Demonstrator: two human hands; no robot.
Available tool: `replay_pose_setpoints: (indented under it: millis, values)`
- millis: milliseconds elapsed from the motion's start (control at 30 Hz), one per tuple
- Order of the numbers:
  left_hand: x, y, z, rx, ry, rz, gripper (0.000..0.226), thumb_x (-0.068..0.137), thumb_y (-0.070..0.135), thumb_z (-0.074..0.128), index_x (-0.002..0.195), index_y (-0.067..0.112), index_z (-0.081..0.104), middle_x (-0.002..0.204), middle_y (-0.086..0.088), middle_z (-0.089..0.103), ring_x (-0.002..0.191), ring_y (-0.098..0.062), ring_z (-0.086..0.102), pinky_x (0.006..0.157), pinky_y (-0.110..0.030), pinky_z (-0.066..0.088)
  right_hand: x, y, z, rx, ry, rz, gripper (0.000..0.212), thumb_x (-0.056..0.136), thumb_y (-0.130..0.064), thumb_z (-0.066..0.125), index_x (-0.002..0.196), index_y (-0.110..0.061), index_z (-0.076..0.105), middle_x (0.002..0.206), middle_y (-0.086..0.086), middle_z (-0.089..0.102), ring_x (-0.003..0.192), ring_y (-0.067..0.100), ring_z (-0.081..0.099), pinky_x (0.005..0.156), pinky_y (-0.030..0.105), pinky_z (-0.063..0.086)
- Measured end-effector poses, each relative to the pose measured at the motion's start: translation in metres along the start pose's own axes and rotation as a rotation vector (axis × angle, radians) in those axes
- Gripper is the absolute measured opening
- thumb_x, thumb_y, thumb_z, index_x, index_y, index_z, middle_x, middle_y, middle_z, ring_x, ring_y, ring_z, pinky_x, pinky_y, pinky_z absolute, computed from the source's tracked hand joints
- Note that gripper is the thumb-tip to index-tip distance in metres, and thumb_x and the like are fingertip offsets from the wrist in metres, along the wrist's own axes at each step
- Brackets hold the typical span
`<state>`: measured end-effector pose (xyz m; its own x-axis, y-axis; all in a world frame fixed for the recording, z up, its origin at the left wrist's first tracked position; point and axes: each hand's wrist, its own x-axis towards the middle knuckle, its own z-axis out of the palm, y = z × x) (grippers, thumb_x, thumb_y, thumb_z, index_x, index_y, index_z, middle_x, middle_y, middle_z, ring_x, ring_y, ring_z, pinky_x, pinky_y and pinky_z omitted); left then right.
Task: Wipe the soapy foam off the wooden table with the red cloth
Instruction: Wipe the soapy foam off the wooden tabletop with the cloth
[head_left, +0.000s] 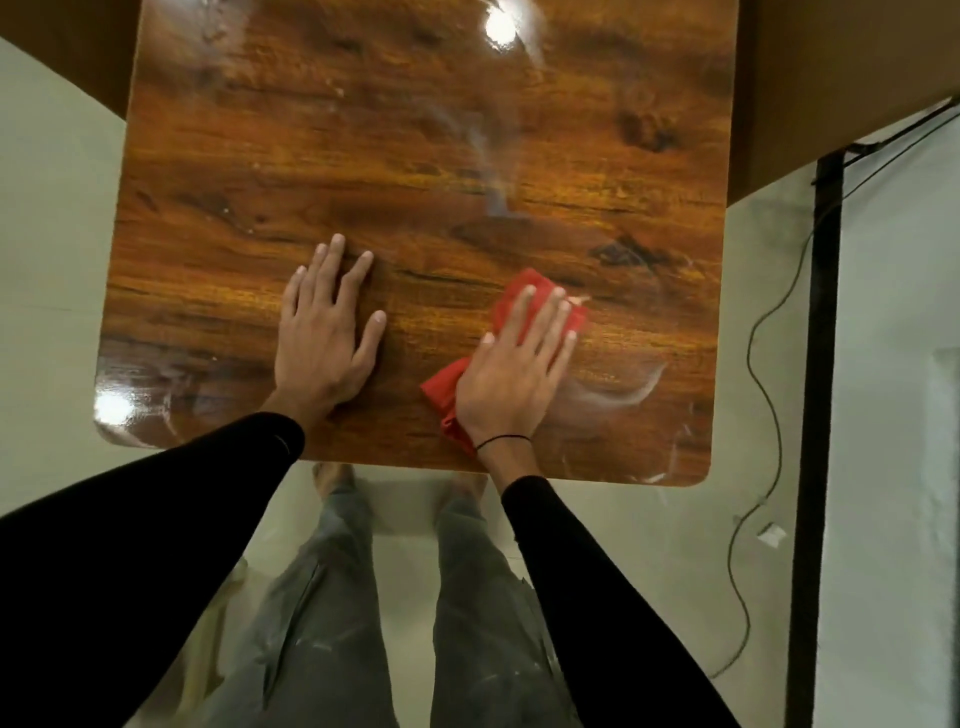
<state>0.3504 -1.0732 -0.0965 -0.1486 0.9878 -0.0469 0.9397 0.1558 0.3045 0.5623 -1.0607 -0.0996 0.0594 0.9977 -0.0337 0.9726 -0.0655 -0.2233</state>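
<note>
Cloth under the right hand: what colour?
Red, plain, no pattern. The cloth shows best in the head view.

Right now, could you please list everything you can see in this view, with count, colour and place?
wooden table: one, glossy brown wood grain, centre, near edge by the person.
red cloth: one, red, near right part of the table, under the right hand.
soapy foam: whitish streaks, just right of the cloth, more smears towards the table's far side and near corners.
cable: one, dark, winding down on the floor right of the table.
black post: one, upright at the right.
left hand: one, flat on the table, fingers straight.
right hand: one, flat on the cloth, pressing it down.
sleeves: two, black.
</note>
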Motion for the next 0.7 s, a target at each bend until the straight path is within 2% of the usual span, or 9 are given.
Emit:
replay_pose_setpoints:
  millis: [100,233,367,500,600,700]
  values:
    - [0.0,0.0,0.001,0.006,0.004,-0.01,0.072,0.111,0.056,0.041,0.174,0.025,0.028,0.185,-0.01,0.016,0.171,-0.03,0.014,0.138,-0.05,0.009,-0.006,-0.004,0.004,0.046,-0.079,-0.271,0.073,0.116,-0.04,0.032,0.18,-0.012,0.01,0.188,0.018,0.0,0.175,0.036,0.001,0.14,0.058,0.007]
    - [-0.001,-0.002,0.004,0.008,0.016,-0.007,0.076,0.109,0.061,0.044,0.174,0.025,0.027,0.185,-0.009,0.014,0.171,-0.03,0.014,0.137,-0.047,0.007,-0.01,0.042,-0.005,0.026,-0.19,-0.553,0.071,0.116,-0.039,0.035,0.18,-0.017,0.015,0.188,0.013,0.004,0.175,0.033,0.004,0.14,0.058,0.01]
    - [0.0,-0.004,0.003,-0.004,0.019,-0.001,0.079,0.107,0.063,0.046,0.174,0.024,0.027,0.185,-0.01,0.014,0.171,-0.032,0.014,0.137,-0.05,0.008,0.011,0.102,-0.023,-0.012,-0.24,-0.59,0.071,0.115,-0.036,0.036,0.181,-0.021,0.014,0.189,0.009,0.004,0.175,0.028,0.0,0.141,0.057,0.007]
    - [-0.001,-0.001,0.001,-0.012,0.019,-0.007,0.08,0.107,0.061,0.049,0.174,0.021,0.029,0.185,-0.012,0.014,0.171,-0.032,0.014,0.137,-0.051,0.009,0.055,0.141,-0.035,-0.079,-0.168,-0.396,0.072,0.113,-0.035,0.036,0.181,-0.023,0.013,0.189,0.007,0.002,0.175,0.026,-0.001,0.141,0.056,0.008]
    - [0.0,-0.003,0.001,-0.007,0.015,-0.003,0.08,0.107,0.06,0.049,0.174,0.021,0.029,0.185,-0.013,0.015,0.171,-0.033,0.015,0.137,-0.051,0.01,0.056,0.15,-0.04,-0.071,-0.069,-0.094,0.071,0.112,-0.032,0.035,0.18,-0.021,0.016,0.188,0.01,0.008,0.175,0.03,0.005,0.142,0.054,0.006]
    - [0.0,-0.005,0.002,0.0,0.018,-0.003,0.08,0.107,0.06,0.049,0.174,0.021,0.029,0.185,-0.013,0.015,0.171,-0.034,0.015,0.137,-0.051,0.009,0.035,0.13,-0.033,-0.051,0.042,0.311,0.07,0.113,-0.033,0.036,0.179,-0.017,0.02,0.187,0.015,0.012,0.174,0.035,0.01,0.14,0.058,0.011]
